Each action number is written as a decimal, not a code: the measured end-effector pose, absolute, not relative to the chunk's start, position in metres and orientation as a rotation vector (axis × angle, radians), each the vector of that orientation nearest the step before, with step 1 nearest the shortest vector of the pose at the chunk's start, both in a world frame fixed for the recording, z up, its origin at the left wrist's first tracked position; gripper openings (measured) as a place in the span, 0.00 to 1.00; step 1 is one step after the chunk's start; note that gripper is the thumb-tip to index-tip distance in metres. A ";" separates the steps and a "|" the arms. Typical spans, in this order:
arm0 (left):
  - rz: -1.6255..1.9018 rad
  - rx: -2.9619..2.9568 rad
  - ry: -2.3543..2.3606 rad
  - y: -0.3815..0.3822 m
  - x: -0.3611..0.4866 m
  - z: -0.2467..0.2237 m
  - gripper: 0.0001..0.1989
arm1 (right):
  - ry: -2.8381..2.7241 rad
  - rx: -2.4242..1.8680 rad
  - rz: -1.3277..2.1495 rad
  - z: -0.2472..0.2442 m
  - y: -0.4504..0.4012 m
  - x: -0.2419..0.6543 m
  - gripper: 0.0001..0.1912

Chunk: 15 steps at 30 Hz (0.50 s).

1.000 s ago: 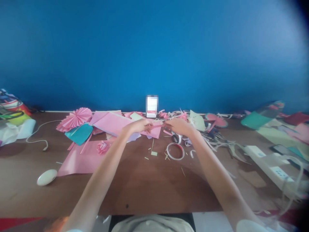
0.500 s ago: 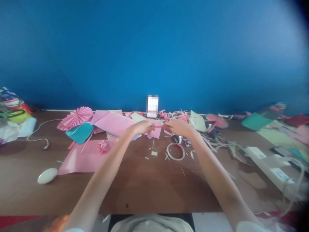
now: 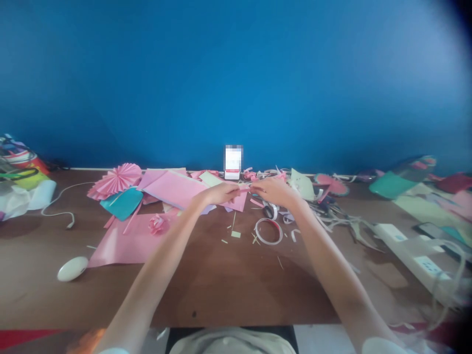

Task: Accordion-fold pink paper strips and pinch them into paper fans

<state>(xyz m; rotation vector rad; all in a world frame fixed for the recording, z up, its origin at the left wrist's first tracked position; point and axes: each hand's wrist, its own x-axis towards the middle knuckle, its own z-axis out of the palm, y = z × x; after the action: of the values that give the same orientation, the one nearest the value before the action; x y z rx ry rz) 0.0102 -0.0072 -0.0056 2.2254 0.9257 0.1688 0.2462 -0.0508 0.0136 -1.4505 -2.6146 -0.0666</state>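
Both arms reach toward the back of the brown desk. My left hand (image 3: pixel 221 193) is closed, its fingertips pinching one end of a small pink paper strip (image 3: pixel 244 187). On the other end of it are the bent fingers of my right hand (image 3: pixel 272 191). The strip lies across the narrow gap between the hands, above a pink paper sheet (image 3: pixel 241 201). Just below my right hand sit a small dark-and-white tape roll (image 3: pixel 270 211) and a larger ring of white tape (image 3: pixel 269 231). My fingertips are partly hidden.
Left are a pink paper fan (image 3: pixel 120 178), a teal paper piece (image 3: pixel 123 202), a pink paper flower (image 3: pixel 158 224) and a white mouse (image 3: pixel 73 269). A pixelated phone (image 3: pixel 232 162) stands against the blue wall. Right are scissors (image 3: pixel 359 231), paper scraps and a power strip (image 3: pixel 413 255).
My left hand has shifted slightly right, and its fingertips are nearer my right hand. The strip stays between them. Other things lie as before.
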 end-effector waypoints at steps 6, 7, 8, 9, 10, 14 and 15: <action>0.280 2.208 0.839 -0.003 0.012 -0.009 0.21 | -2.553 -1.460 -0.154 0.020 -0.056 0.243 0.16; 0.293 2.213 0.836 -0.003 0.011 -0.010 0.20 | -2.543 -1.444 -0.162 0.020 -0.056 0.243 0.16; 0.307 2.214 0.840 -0.002 0.010 -0.010 0.20 | -2.532 -1.424 -0.174 0.021 -0.056 0.243 0.15; 0.326 2.211 0.849 -0.002 0.010 -0.009 0.20 | -2.516 -1.403 -0.191 0.021 -0.057 0.243 0.14; 0.348 2.205 0.856 -0.001 0.009 -0.009 0.20 | -2.488 -1.387 -0.213 0.022 -0.057 0.243 0.13; 0.449 2.171 0.876 0.001 0.007 -0.007 0.21 | -2.286 -1.375 -0.244 0.024 -0.058 0.243 0.19; 0.468 2.160 0.874 0.001 0.006 -0.006 0.20 | -2.234 -1.379 -0.232 0.025 -0.059 0.243 0.21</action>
<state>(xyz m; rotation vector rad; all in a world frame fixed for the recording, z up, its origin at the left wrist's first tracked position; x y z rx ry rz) 0.0064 0.0010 -0.0061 2.1597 0.8741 0.4679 0.2433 -0.0592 0.0248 -1.3793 -2.2339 -0.2317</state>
